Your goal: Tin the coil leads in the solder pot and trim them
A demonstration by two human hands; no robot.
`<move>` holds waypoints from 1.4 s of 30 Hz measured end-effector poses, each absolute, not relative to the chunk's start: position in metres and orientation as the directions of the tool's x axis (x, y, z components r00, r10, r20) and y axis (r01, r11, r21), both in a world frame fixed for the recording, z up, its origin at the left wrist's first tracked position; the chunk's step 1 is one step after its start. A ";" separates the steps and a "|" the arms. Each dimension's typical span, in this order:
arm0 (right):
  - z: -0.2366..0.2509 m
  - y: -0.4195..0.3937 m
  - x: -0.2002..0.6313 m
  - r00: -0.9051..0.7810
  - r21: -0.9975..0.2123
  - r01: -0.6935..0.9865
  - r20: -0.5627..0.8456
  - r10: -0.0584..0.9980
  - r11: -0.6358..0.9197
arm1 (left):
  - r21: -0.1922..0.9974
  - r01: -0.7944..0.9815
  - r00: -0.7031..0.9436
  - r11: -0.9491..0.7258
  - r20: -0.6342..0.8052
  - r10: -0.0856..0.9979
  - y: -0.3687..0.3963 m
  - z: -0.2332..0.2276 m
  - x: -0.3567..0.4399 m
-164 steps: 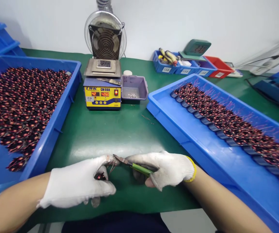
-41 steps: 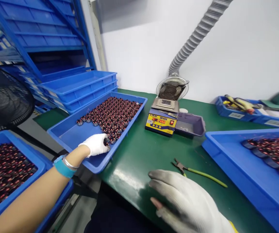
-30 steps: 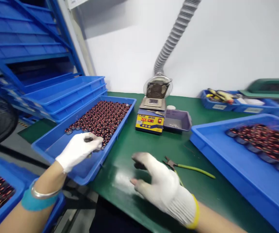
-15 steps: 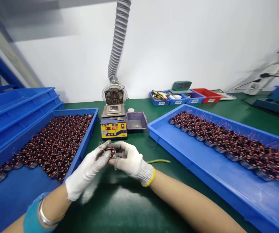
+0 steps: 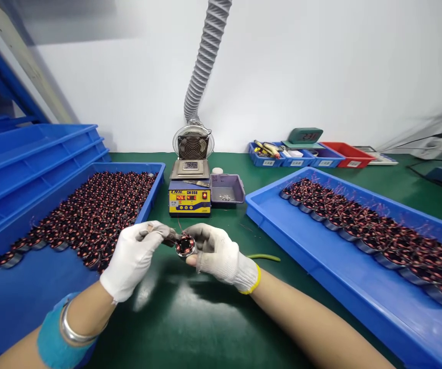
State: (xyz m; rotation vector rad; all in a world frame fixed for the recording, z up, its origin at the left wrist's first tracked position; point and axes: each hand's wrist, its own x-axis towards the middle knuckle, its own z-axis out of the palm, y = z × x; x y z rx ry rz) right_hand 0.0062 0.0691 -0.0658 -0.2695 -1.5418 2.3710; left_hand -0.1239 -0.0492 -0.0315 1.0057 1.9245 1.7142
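Note:
Over the bench, in front of the yellow-and-blue solder pot, my two gloved hands are close together. My right hand grips a round motor stator by its rim, its copper coils and dark centre facing up. Thin reddish wires stick up from it. My left hand is closed, thumb and fingertips pinching a small dark piece right beside the stator; its kind is unclear, and the fingers partly hide it. Whether that piece touches the stator I cannot tell.
On the left, a blue tray holds many stators; stacked blue trays stand behind it. A second blue tray with stators lies right. Beside the pot sits a grey bin. A green tube lies near my right wrist.
My hands have drawn slightly apart. The stator now shows its coil face, held by my right hand alone, and a dark piece shows in my left fingers. The view has shifted slightly.

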 end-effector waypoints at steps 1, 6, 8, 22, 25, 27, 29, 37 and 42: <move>-0.065 0.068 0.006 -0.939 -0.914 -0.154 0.017 0.343 -0.374 | 0.973 0.229 -0.685 -0.039 0.190 0.703 -0.050 -0.031 -0.127; -0.066 0.067 0.008 -0.929 -0.918 -0.172 0.030 0.370 -0.357 | 0.952 0.077 -0.735 -0.295 0.254 0.628 -0.050 -0.027 -0.141; -0.067 0.067 0.008 -0.926 -0.916 -0.166 0.017 0.376 -0.365 | 0.965 0.187 -0.646 -0.187 0.264 0.716 -0.049 -0.027 -0.138; -0.055 0.058 0.010 -0.918 -0.985 0.028 -0.093 0.386 -0.171 | 0.967 0.188 -0.743 -0.171 0.254 0.619 -0.049 -0.028 -0.121; -0.056 0.059 0.009 -0.913 -0.987 -0.008 -0.058 0.404 -0.160 | 0.968 0.105 -0.790 -0.230 0.222 0.572 -0.052 -0.024 -0.137; -0.056 0.060 0.008 -0.909 -0.985 -0.019 -0.054 0.414 -0.170 | 0.991 0.105 -0.687 -0.089 0.137 0.714 -0.055 -0.020 -0.146; -0.057 0.062 0.008 -0.906 -0.983 -0.014 -0.065 0.419 -0.183 | 0.982 0.173 -0.543 0.071 0.035 0.839 -0.058 -0.016 -0.151; -0.058 0.066 0.010 -0.916 -0.988 0.041 -0.097 0.389 -0.149 | 0.917 0.337 -0.367 0.213 -0.080 0.927 -0.057 -0.009 -0.147; -0.050 0.062 0.015 -0.942 -0.994 0.106 -0.111 0.316 -0.035 | 0.977 0.205 -0.492 0.057 0.053 0.869 -0.049 -0.019 -0.135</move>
